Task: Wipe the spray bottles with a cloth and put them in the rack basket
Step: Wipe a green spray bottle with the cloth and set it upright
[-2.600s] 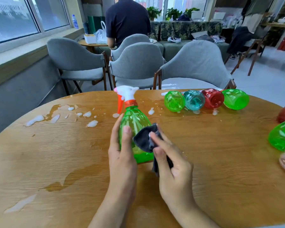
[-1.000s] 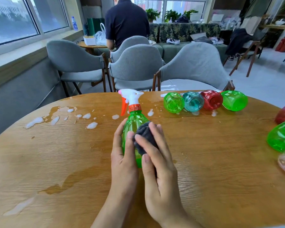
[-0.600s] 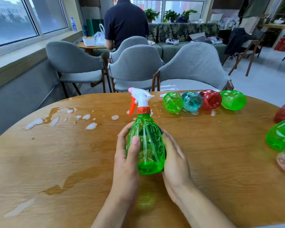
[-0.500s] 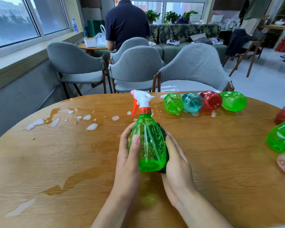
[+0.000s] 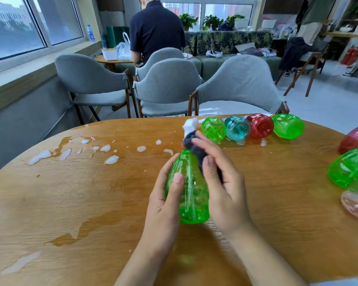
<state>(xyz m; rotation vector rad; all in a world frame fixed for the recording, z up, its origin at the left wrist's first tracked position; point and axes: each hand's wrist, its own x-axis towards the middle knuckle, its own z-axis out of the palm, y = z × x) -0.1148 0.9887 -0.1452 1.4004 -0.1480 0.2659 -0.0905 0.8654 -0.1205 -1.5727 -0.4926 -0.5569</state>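
A green spray bottle [image 5: 191, 193] with a white trigger head stands on the round wooden table [image 5: 70, 203], tilted a little away from me. My left hand [image 5: 165, 205] grips its body from the left, thumb across the front. My right hand [image 5: 219, 182] holds a dark grey cloth [image 5: 194, 147] and presses it against the bottle's neck and shoulder, hiding the orange collar. Several more bottles lie on their sides at the far edge: green [image 5: 213, 129], teal [image 5: 237, 128], red [image 5: 260, 125], green [image 5: 288, 126]. No rack basket is in view.
White foam blobs and wet patches [image 5: 91, 149] mark the table's left half. More bottles lie at the right edge, green [image 5: 349, 168] and reddish [image 5: 354, 138]. Grey chairs [image 5: 240, 85] stand behind the table, and a person in dark clothes stands beyond them.
My right hand has come from behind the bottle's lower body up to its neck with the cloth. The bottle has shifted slightly right and its trigger head is now mostly hidden.
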